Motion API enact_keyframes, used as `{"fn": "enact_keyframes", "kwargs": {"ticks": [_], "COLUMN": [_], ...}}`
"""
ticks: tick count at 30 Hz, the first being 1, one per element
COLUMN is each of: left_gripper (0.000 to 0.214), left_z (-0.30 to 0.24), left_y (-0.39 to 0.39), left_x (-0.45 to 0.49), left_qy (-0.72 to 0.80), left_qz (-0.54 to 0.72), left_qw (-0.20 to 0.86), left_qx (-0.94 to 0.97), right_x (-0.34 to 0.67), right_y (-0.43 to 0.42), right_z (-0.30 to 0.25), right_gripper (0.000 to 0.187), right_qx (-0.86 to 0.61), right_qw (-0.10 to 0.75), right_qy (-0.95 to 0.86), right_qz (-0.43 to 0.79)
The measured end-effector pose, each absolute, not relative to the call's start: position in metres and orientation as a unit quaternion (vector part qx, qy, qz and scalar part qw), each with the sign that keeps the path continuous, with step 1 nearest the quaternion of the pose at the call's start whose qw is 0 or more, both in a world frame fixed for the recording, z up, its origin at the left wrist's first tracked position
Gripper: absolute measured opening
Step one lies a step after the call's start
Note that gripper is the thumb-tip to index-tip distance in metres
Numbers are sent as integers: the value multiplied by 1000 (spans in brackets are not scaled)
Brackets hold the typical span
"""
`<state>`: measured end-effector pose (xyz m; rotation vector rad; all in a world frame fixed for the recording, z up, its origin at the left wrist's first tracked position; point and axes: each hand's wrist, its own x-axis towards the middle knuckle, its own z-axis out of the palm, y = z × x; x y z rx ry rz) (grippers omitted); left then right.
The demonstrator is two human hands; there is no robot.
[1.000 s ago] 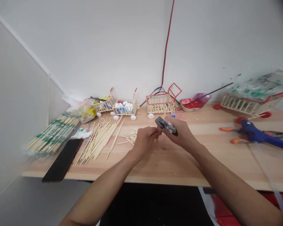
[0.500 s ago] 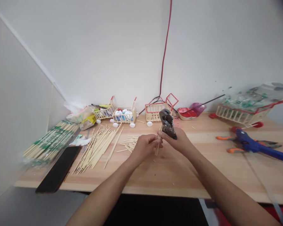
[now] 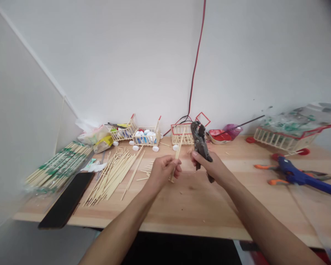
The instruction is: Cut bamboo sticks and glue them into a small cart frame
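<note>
My left hand (image 3: 163,170) is closed around a few thin wooden sticks (image 3: 179,148), which stand tilted, their upper ends leaning right. My right hand (image 3: 217,168) grips dark metal pliers (image 3: 200,142), jaws pointing up; their exact kind is hard to make out. The pliers' handles are a little apart at the bottom. A gap separates the tool from the sticks. Short cut sticks (image 3: 146,172) lie behind my left hand, partly hidden by it. Farther left is a pile of long sticks (image 3: 113,176).
Small stick-built carts (image 3: 146,138) line the wall, one red-trimmed cart (image 3: 278,140) at right. A red paint dish (image 3: 220,136) holds a brush. A blue glue gun (image 3: 292,171) lies beside orange-handled pliers (image 3: 273,182). Packaged sticks (image 3: 60,163) and a black flat slab (image 3: 67,200) are left.
My hands have moved apart. The left has carried the sticks left and tilted them; the right has drawn the pliers away to the right, and their handles now show apart.
</note>
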<state>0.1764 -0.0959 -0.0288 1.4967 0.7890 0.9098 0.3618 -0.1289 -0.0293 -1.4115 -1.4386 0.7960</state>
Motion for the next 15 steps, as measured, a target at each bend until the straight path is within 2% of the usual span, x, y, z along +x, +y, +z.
{"fn": "enact_keyframes", "kwargs": {"ticks": [3, 6, 11, 15], "left_gripper": [24, 25, 29, 30], "left_z": [-21, -15, -16, -21], "left_y": [-90, -90, -93, -91], "left_x": [164, 157, 153, 151], "left_qy": [359, 373, 394, 404], "left_qz": [435, 445, 431, 402], "left_qw": [516, 454, 357, 267], "left_qx": [644, 675, 729, 777], "right_x": [370, 372, 367, 366], "right_y": [-128, -130, -135, -135], "right_z": [-31, -32, -25, -23], "right_gripper": [54, 58, 57, 60], "right_qx": [-565, -569, -556, -564], "right_qw": [454, 388, 289, 268], "right_qy": [-578, -608, -681, -690], "right_qz": [376, 394, 378, 367]}}
